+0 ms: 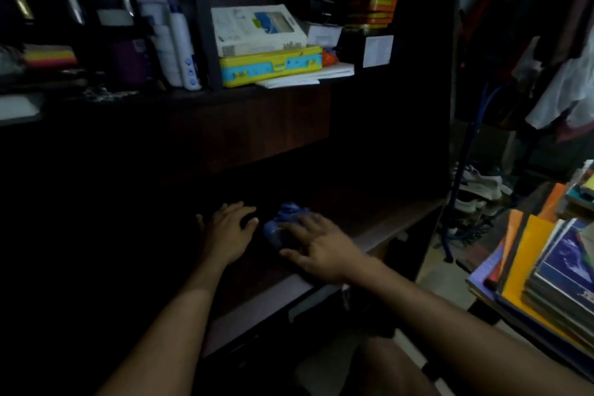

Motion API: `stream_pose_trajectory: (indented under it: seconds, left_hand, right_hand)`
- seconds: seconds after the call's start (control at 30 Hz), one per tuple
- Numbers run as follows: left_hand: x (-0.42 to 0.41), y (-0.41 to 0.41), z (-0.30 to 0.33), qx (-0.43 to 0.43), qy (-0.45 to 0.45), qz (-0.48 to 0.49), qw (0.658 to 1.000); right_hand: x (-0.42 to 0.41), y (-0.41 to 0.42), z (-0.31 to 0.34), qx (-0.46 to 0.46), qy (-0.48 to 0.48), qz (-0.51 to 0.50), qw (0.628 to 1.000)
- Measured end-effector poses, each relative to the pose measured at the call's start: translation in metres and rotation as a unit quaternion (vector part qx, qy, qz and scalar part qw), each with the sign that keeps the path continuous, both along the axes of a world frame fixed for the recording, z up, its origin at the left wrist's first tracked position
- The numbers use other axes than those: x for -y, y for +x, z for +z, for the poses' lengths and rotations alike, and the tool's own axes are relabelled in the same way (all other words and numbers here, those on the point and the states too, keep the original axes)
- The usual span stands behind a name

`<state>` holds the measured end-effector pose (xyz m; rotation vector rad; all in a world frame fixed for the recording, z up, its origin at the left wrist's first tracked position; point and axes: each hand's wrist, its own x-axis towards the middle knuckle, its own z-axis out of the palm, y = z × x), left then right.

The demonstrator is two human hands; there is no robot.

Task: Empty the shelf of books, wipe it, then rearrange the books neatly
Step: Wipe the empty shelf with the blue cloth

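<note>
The dark wooden shelf (pixel 369 222) in front of me holds no books. A crumpled blue cloth (pixel 283 222) lies on its board near the middle. My right hand (pixel 316 247) lies over the cloth's right side with fingers spread and fairly straight, touching it. My left hand (pixel 229 231) rests flat on the board just left of the cloth, fingers spread. A stack of books (pixel 553 267) lies at the right, outside the shelf.
The upper shelf carries a white box (pixel 257 29) on a yellow-and-blue case (pixel 271 66), papers, orange tins (pixel 374 5) and white bottles (pixel 180 42). Clothes hang at the far right above shoes (pixel 479 190) on the floor. The shelf's left part is too dark to read.
</note>
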<state>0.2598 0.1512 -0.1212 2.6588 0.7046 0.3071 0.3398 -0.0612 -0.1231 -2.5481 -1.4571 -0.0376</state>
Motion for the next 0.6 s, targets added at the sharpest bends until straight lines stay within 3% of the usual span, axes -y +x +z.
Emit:
stream_pose_trajectory:
  seconds: [0.07,0.17,0.27,0.43,0.6]
  left_hand:
    - [-0.005,-0.015,0.004,-0.010,-0.026,-0.044,0.999]
    - [-0.017,-0.053,0.010,-0.048,-0.056,-0.124,0.989]
    - [-0.031,-0.107,0.011,-0.046,-0.046,-0.098,0.993]
    - [-0.025,-0.188,0.009,-0.057,0.002,0.038,0.998]
    - [-0.019,-0.280,0.006,-0.033,0.027,0.176,0.984]
  right_hand:
    - [0.021,0.056,0.000,0.024,0.013,-0.070,0.997]
    - [0.073,0.126,0.014,-0.010,-0.049,-0.267,0.963]
    - [0.071,0.113,0.010,-0.025,-0.041,-0.319,0.947]
    - [-0.045,-0.020,-0.009,-0.032,-0.052,-0.127,0.990]
    - [-0.122,-0.208,0.009,-0.071,-0.058,0.068,0.993]
